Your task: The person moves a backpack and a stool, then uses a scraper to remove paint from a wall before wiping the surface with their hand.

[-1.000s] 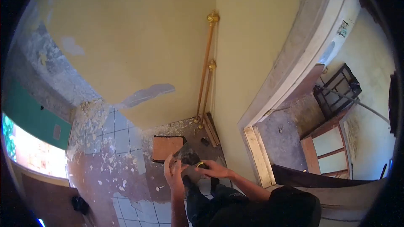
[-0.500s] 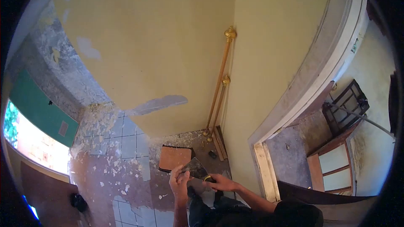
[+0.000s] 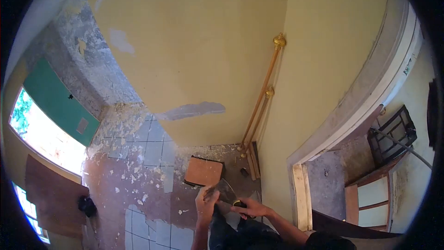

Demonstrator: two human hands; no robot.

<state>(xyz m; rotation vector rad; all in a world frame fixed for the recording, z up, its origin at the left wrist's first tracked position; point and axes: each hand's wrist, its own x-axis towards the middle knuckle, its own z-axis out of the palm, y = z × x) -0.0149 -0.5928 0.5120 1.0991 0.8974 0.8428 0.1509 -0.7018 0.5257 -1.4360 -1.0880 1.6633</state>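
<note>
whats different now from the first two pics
The view has swung, so the taller gold-topped pole and the orange-topped box sit farther right in the picture. The left hand and right hand also sit farther right and lower. Nothing was let go: left remains at the flat blade, right on its handle.

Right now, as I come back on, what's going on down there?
A person holds a flat-bladed tool, perhaps a scraper: the right hand grips its handle, the left hand is at its blade. It is held up in front of the body. Pale flakes litter the floor, where an orange-topped box sits.
</note>
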